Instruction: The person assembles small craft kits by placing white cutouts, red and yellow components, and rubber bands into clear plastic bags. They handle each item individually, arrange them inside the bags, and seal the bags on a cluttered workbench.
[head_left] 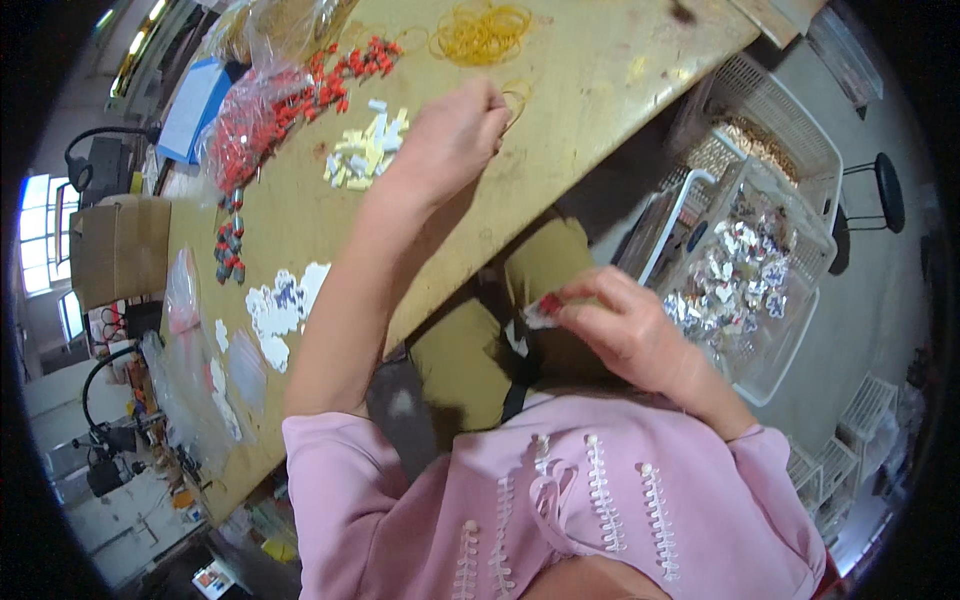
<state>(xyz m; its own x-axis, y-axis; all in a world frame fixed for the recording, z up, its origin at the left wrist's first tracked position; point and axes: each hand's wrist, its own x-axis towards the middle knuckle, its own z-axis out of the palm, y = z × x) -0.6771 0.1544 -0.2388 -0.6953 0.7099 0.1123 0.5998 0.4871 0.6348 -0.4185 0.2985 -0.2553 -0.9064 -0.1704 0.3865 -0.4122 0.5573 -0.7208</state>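
My left hand (452,138) is over the wooden table, fingers closed in a pinch at a yellow rubber band (518,95), whose loop shows beside the fingertips. A heap of yellow rubber bands (482,36) lies just beyond it. Left of that wrist is a pile of small white and pale yellow pieces (368,148). My right hand (628,328) is above my lap, with thumb and fingers closed on a small white piece with a red part (543,312). The fingers cover much of that piece, so its exact kind cannot be made out.
Small red and grey parts (350,70) spill from a clear plastic bag (250,125) at the far left. White printed cut-outs (285,308) lie near my left forearm. Right of the table, a clear bin (745,190) holds many wrapped pieces, beside a white basket (790,95) and a stool (882,192).
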